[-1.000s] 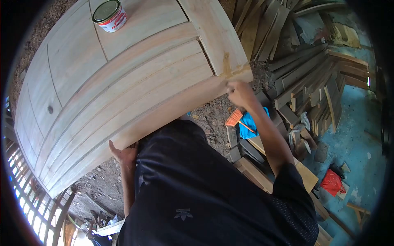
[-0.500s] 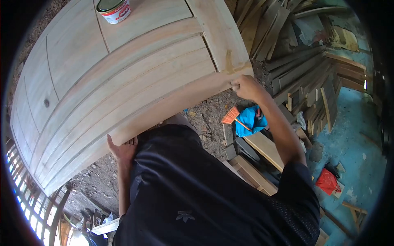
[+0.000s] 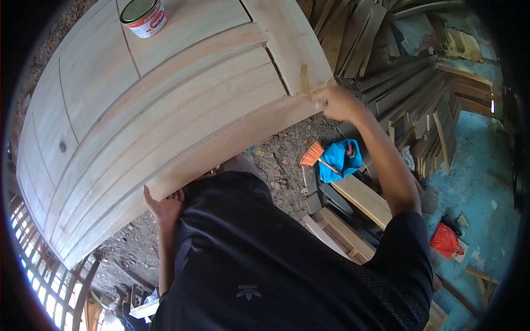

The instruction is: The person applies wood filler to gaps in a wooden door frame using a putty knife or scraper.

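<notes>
A large pale wooden door with grooved panels fills the upper left of the head view. My left hand is at its near edge, thumb up against the edge and fingers curled by the underside. At the right corner of the door, my right hand is closed, fingers bent against the edge. Whatever it pinches is too small and blurred to make out. Beside it, a brown filler smear marks the corner joint. On the door's far part stands a red and white tin can.
Below the right forearm lie an orange brush and a blue plastic bag on the dirt ground. Stacked planks line the right side. A red bag lies on the blue floor. Timber pieces sit by my right side.
My right hand has moved slightly up and right along the door's corner. My left hand keeps its place on the edge. The view has shifted a little.
</notes>
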The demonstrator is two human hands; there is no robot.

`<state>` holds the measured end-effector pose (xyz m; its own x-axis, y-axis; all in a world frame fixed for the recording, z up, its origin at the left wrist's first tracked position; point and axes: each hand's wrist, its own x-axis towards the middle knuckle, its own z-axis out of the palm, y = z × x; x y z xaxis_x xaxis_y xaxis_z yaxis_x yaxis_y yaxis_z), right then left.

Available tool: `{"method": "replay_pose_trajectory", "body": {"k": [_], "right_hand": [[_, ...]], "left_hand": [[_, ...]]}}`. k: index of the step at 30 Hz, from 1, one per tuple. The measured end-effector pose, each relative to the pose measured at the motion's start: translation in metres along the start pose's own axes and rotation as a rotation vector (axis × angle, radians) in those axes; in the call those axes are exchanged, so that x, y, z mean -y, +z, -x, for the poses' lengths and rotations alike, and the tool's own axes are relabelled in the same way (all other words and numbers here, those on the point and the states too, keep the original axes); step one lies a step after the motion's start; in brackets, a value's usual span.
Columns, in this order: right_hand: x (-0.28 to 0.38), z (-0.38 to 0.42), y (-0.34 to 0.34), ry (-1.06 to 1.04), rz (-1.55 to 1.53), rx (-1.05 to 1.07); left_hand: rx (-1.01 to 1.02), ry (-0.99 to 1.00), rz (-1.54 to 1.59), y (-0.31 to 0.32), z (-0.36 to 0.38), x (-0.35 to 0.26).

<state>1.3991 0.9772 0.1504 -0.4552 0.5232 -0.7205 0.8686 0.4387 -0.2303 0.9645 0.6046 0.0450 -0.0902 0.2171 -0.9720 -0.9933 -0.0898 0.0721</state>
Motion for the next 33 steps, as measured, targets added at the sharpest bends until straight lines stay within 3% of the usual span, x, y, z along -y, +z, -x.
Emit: {"method": "replay_pose_trajectory", "body": {"k": [2,5,6,7,9,12,15,17,19,20,21,23,26,28,30,32,33], "right_hand": [[-0.01,-0.015,-0.016,-0.082,-0.015,-0.507],[-0.019,-0.041,0.005,0.025,0.009,-0.56],[-0.018,-0.037,0.021,-0.074,-0.085,-0.689],[-0.028,-0.033,0.016,-0.074,-0.085,-0.689],[-0.031,-0.02,-0.02,0.029,0.18,-0.178],[-0.025,-0.032,-0.044,0.01,-0.013,-0.355],[-0.009,-0.068,-0.034,0.046,-0.067,-0.358],[0.02,-0.05,-0.018,0.117,0.021,-0.434],[0.041,-0.025,-0.033,0.108,0.033,0.079],[0.046,-0.012,-0.043,0.143,-0.057,0.12],[0.036,-0.017,-0.045,0.143,-0.055,0.117],[0.011,-0.037,-0.039,-0.018,-0.091,-0.627],[0.009,-0.047,-0.002,0.063,-0.034,-0.493],[0.012,-0.02,0.024,0.025,0.042,-0.226],[0.021,0.023,0.022,-0.16,-0.022,-0.036],[0.027,0.048,0.002,-0.093,-0.146,-0.168],[0.029,0.057,-0.002,-0.025,-0.272,-0.284]], "left_hand": [[-0.029,0.036,-0.024,0.002,0.003,0.001],[-0.046,0.039,-0.039,-0.004,-0.008,-0.002],[-0.049,0.042,-0.044,-0.008,-0.01,-0.004],[-0.032,0.021,-0.012,-0.012,-0.011,-0.004],[-0.002,0.004,0.025,-0.009,-0.011,-0.004],[-0.018,0.021,0.012,-0.002,-0.004,0.002],[-0.103,0.042,0.003,0.009,0.0,0.004],[-0.092,0.052,0.014,0.009,0.0,0.006],[-0.072,0.07,0.018,0.002,-0.006,0.007],[-0.052,0.08,0.018,0.003,-0.009,0.007],[-0.048,0.079,0.02,0.004,-0.014,0.007],[-0.039,0.072,0.104,0.0,-0.018,0.007],[-0.039,0.079,0.085,0.001,-0.02,0.007],[0.002,0.097,0.075,0.005,-0.012,0.015],[0.061,0.112,0.054,0.007,-0.011,0.015],[0.027,0.36,0.046,-0.002,-0.015,0.012],[0.041,0.366,0.041,-0.003,-0.007,0.009]]}}
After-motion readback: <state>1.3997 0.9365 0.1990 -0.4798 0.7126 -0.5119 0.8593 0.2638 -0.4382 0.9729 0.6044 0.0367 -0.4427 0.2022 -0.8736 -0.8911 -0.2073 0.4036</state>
